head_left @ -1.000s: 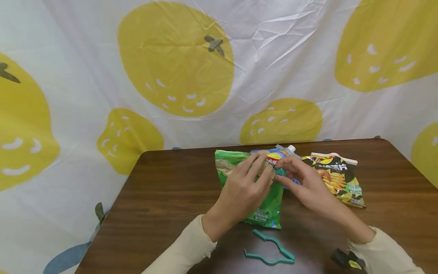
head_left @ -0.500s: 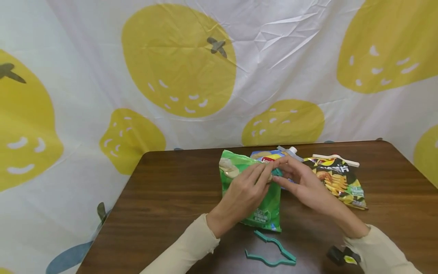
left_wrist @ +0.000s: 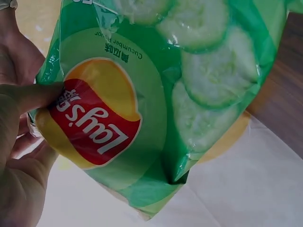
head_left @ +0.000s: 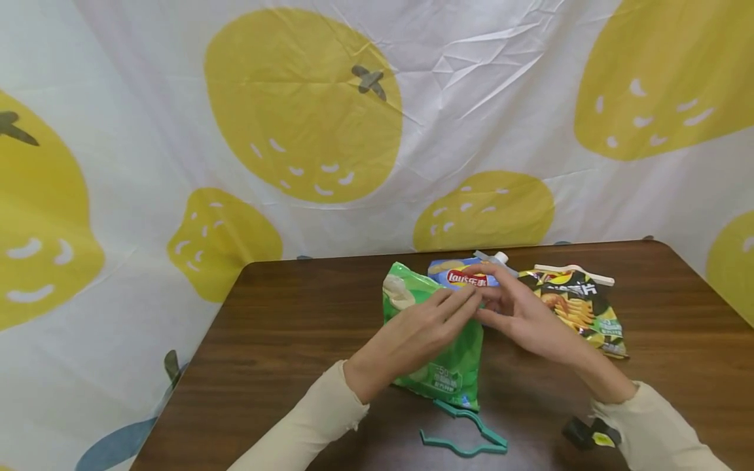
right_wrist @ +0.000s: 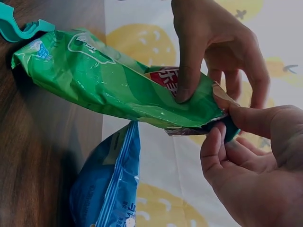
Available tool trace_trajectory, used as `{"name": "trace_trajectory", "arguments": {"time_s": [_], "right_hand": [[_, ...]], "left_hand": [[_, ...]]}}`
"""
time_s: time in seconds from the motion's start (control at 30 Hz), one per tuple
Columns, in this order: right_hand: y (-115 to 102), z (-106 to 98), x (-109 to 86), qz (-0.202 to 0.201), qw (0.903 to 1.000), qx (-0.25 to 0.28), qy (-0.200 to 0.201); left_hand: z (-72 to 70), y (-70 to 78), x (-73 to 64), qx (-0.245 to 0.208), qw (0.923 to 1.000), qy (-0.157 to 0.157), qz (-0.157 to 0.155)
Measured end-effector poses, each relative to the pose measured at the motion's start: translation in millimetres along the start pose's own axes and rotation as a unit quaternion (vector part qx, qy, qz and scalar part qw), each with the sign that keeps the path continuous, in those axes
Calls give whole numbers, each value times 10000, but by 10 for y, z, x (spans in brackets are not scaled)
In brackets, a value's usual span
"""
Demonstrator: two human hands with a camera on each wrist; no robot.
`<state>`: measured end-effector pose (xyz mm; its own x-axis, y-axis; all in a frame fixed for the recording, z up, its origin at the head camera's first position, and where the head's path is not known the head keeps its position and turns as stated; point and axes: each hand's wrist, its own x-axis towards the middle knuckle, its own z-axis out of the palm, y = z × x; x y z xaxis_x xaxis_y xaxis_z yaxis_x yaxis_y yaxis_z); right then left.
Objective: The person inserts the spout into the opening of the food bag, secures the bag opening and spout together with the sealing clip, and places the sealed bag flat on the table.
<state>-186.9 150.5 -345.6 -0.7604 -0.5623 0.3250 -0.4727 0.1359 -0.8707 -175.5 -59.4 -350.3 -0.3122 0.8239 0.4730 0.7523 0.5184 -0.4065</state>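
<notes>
A green Lay's cucumber chip bag stands tilted between both hands, its printed front filling the left wrist view. My left hand grips it near the upper edge, the thumb on the front and the other fingers behind. My right hand pinches the bag's top corner, where the right wrist view shows a small dark teal piece between the fingertips; its full shape is hidden. An unfolded teal bag clip lies on the table just below the bag's bottom edge.
Behind the hands lies a blue Lay's bag with a greyish clip and white cap. To its right is a black-and-yellow chip bag with a white clip. A small black object sits beside the right sleeve on the brown table.
The green bag's top left corner has swung right and its bottom has come slightly nearer. More of the blue bag's label shows. Both hands stay at the bag's top corner.
</notes>
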Motion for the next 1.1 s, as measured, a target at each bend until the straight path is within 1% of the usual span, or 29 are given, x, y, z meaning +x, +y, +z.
{"name": "trace_trajectory", "arguments": {"time_s": [0.13, 0.23, 0.33, 0.37, 0.4, 0.47, 0.5, 0.57, 0.6, 0.63, 0.67, 0.7, 0.73, 0.8, 0.87, 0.9, 0.93, 1.0, 1.03, 1.1], "right_hand": [[2, -8, 11, -6, 9999, -133, -41], [6, 3, 16, 29, 9995, -302, 84], [-21, 32, -3, 87, 9960, -814, 353], [-38, 44, -21, 113, 9924, -1127, 478], [-55, 59, -47, 76, 9868, -1500, 612], [-89, 94, -126, -87, 9706, -2247, 863], [-101, 119, -178, -230, 9623, -2548, 919], [-111, 189, -304, -722, 9449, -3069, 886], [-101, 236, -374, -1037, 9375, -3230, 781], [-82, 289, -444, -1355, 9315, -3324, 592], [-60, 348, -520, -1579, 9261, -3410, 339], [-30, 406, -596, -1672, 9250, -3413, 17], [12, 465, -665, -1846, 9202, -3440, -283], [98, 562, -788, -1854, 9172, -3397, -949], [181, 629, -886, -1730, 9098, -3453, -1520], [224, 651, -918, -1730, 9046, -3492, -1727], [264, 669, -940, -1785, 8973, -3568, -1891], [316, 687, -969, -1685, 8887, -3701, -2116], [336, 689, -973, -1606, 8865, -3747, -2190], [356, 695, -974, -1421, 8855, -3806, -2253]], "left_hand": [[6, -9, 5, 154, 9998, 78, 108], [23, -14, -10, 261, 9995, 129, 131], [30, -23, -32, 277, 9994, 182, 114], [31, -28, -39, 238, 9995, 205, 94], [32, -34, -45, 238, 9994, 240, 71], [30, -50, -62, 257, 9992, 312, 11], [28, -61, -68, 276, 9990, 356, -39], [27, -87, -84, 302, 9983, 470, -154], [28, -101, -92, 343, 9978, 529, -207], [31, -115, -101, 366, 9973, 585, -263], [34, -127, -109, 367, 9967, 643, -328], [40, -138, -118, 394, 9961, 698, -381], [44, -147, -127, 402, 9956, 730, -417], [50, -157, -144, 393, 9954, 736, -464], [57, -160, -158, 376, 9956, 713, -482], [60, -159, -162, 361, 9957, 702, -484], [63, -159, -165, 340, 9959, 682, -490], [67, -159, -162, 303, 9958, 695, -508], [70, -160, -157, 315, 9955, 730, -519], [73, -161, -145, 308, 9949, 799, -537]]}}
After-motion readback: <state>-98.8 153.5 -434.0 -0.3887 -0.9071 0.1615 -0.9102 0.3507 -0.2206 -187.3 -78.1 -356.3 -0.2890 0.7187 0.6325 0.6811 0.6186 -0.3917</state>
